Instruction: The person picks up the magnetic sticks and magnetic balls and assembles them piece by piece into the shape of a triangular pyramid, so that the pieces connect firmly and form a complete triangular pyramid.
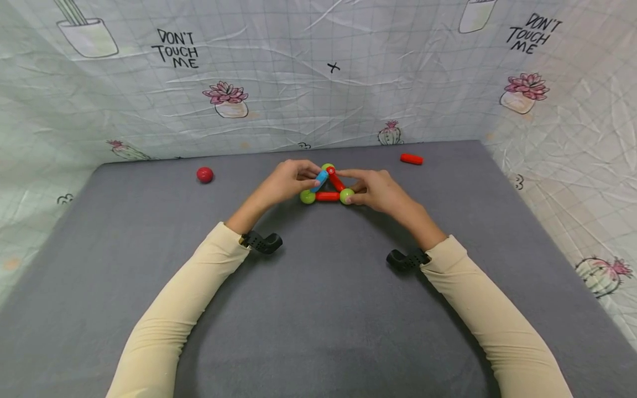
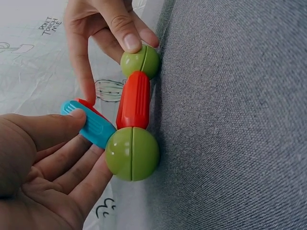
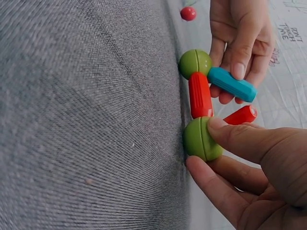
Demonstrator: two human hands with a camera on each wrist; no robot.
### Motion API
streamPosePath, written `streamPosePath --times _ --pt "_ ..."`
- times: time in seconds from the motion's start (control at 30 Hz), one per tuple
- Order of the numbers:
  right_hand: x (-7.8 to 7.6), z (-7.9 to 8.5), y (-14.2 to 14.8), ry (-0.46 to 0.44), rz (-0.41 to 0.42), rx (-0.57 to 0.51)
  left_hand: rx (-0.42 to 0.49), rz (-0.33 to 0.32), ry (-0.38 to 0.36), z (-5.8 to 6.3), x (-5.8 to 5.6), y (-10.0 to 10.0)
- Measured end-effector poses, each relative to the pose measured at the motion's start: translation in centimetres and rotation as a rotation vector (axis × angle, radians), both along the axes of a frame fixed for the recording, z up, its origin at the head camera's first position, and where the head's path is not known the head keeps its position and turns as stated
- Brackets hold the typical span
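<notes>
A toy frame of green balls and ridged sticks lies between both hands. In the head view a red stick (image 1: 327, 197) joins the left green ball (image 1: 307, 197) to the right green ball (image 1: 347, 195). A third green ball (image 1: 327, 166) shows behind; the wrist views hide it. My left hand (image 1: 287, 181) pinches a blue stick (image 2: 91, 123), which slants up from the left ball. The right hand (image 1: 377, 190) grips the right ball between thumb and fingers. Its index finger reaches the upper end of another red stick (image 3: 242, 115), slanting up from that ball.
A red ball (image 1: 204, 175) sits at the back left of the grey tabletop (image 1: 318, 309). One loose red stick (image 1: 411, 159) lies at the back right. A printed cloth (image 1: 308, 99) hangs right behind the table's far edge.
</notes>
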State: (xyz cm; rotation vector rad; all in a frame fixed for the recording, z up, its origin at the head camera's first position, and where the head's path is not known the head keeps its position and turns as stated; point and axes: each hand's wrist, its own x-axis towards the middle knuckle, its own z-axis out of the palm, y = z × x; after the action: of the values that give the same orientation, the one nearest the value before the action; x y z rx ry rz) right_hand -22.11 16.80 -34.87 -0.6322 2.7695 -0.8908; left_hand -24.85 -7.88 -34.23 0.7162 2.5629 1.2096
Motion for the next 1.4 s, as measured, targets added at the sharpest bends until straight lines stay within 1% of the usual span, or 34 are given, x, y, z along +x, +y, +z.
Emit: streamPosePath --times 0.4,0.63,0.77,0.93,1.1,1.3,1.4 --pt "0.1 0.0 -0.1 -0.011 0.003 0.0 0.009 0.013 -0.002 -0.3 0.1 -0.1" --pt "0.2 0.1 -0.2 -0.017 -0.004 0.007 0.059 0.016 0.006 -0.7 0.0 -0.3" --pt "0.2 0.1 -0.2 -0.012 -0.003 0.01 0.077 0.008 0.005 -0.9 -0.1 -0.4" --pt "0.2 0.0 -0.1 -0.007 -0.003 0.009 0.087 -0.018 -0.003 -0.9 -0.1 -0.7" --pt "0.2 -0.1 -0.1 -0.043 -0.029 -0.019 0.05 -0.011 -0.006 -0.9 -0.1 -1.4" --pt "-0.1 -0.3 -0.1 -0.066 -0.057 -0.046 -0.004 0.041 -0.07 -1.4 -0.3 -2.0" --pt "-0.2 -0.3 0.0 -0.087 -0.068 -0.052 -0.024 0.069 -0.068 -1.5 -0.2 -1.8"
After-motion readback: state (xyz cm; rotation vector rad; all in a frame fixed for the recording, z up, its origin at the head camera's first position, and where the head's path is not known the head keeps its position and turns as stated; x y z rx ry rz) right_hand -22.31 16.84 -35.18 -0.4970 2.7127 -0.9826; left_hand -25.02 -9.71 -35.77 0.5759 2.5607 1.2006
